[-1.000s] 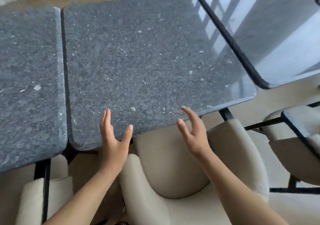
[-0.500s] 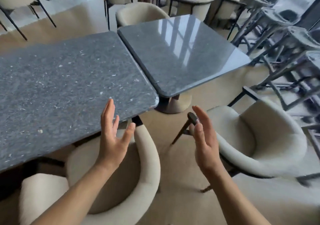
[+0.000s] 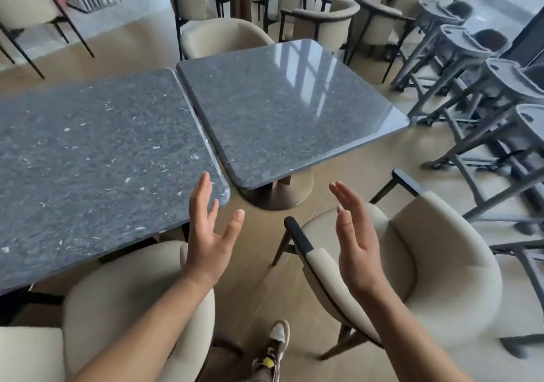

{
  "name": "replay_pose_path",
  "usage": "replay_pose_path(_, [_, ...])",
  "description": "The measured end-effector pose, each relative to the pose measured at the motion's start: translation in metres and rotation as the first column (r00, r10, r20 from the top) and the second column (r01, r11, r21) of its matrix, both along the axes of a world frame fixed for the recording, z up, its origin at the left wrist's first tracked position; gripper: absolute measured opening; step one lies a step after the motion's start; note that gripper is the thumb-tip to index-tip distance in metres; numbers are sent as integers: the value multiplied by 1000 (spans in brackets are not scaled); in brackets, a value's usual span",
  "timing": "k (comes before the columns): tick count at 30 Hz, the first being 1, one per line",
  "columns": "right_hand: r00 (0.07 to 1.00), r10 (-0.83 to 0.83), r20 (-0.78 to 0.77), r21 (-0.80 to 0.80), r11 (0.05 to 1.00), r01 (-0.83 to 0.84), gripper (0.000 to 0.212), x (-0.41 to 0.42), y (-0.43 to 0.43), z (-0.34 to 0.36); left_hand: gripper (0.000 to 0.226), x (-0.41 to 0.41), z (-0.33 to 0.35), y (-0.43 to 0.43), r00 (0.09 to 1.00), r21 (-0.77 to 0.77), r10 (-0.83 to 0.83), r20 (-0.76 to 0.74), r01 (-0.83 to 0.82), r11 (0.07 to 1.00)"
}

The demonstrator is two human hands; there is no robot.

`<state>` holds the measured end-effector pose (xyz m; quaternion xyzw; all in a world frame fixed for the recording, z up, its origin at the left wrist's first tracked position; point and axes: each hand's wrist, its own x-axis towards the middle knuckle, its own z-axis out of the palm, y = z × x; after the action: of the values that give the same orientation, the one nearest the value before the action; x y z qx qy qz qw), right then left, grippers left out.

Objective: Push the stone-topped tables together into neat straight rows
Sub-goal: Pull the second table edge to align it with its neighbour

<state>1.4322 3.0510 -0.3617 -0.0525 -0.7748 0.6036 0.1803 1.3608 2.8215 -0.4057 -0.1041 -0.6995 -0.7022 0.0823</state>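
Observation:
Two dark grey speckled stone-topped tables stand side by side. The left table [image 3: 97, 158] fills the left half of the view. The right table [image 3: 282, 110] sits skewed against it, touching at the far corners with a wedge-shaped gap widening toward me, on a round metal pedestal base [image 3: 276, 196]. My left hand [image 3: 210, 228] hovers open just off the left table's near right corner, holding nothing. My right hand [image 3: 356, 240] is raised open, palm facing left, over a cream armchair and apart from both tables.
A cream armchair [image 3: 426, 258] with dark arm tips stands right of me, another cream armchair [image 3: 123, 299] tucked under the left table. A third armchair [image 3: 223, 37] sits behind the right table. Grey high chairs [image 3: 485, 93] crowd the right side. More chairs stand at the back.
My view swung right and back from directly over the tabletops, and I stepped right toward the skewed right table. Both open hands came off the table edge and now hover beyond its corner.

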Motion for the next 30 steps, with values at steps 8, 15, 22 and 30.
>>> replay_pose_path(8, [995,93,-29,-15,995,-94,77,-144,74,-19,82,-96,-48,81,990,-14,99,104,-98,995])
replay_pose_path(15, [978,201,58,-82,977,-196,57,-247,119,-82,82,-153,-103,147,948,3,217,234,-224,975])
replay_pose_path(22, [973,-48,225,-92,993,70,77,-328,167,-210,63,-196,-183,204,656,140,444,610,-641,755])
replay_pose_path(30, [679,17,734,-535,631,562,99,-374,209,-296,82,-249,-237,237,402,284,163,901,-830,480])
